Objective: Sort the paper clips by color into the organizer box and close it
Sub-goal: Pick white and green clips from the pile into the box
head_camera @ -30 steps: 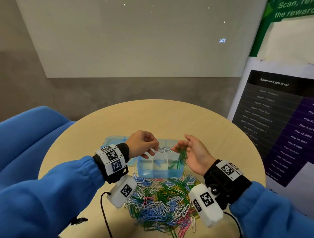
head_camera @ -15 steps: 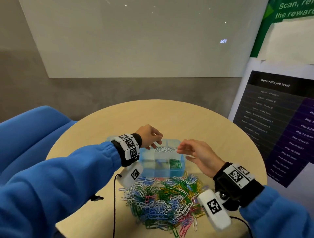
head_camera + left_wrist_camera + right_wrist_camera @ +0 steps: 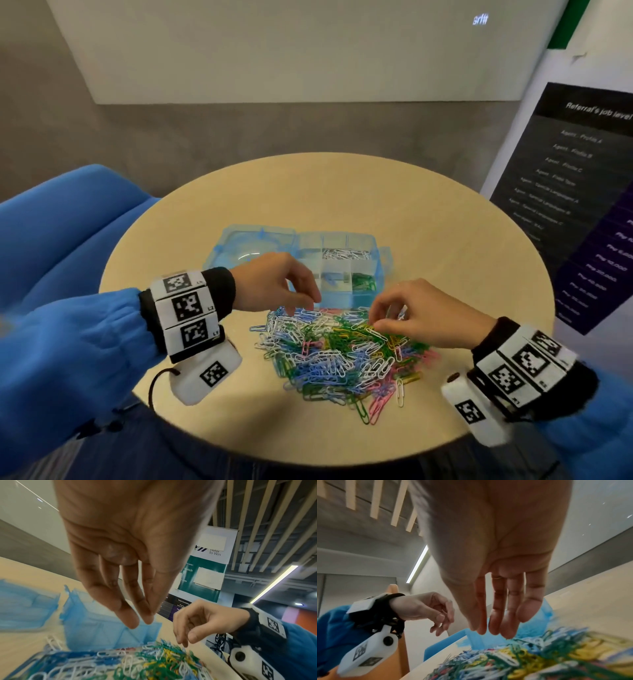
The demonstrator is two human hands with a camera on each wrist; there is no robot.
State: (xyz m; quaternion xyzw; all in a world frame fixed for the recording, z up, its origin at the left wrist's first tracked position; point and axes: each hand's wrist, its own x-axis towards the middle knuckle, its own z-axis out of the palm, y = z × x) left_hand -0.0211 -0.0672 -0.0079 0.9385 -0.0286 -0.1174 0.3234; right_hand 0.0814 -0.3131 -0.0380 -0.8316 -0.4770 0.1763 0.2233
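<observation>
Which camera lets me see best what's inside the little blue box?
The head view: it looks down into the open organizer box, showing white clips and green clips in separate compartments. Both wrist views show only its blurry blue walls from the side.

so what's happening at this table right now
A person is sorting a mixed pile of paper clips into a blue organizer box on a round table. The box's lid lies open; white and green clips sit in separate compartments. The hands, left hand and right hand, reach into the pile with fingers lowered; neither clearly holds a clip.
</observation>
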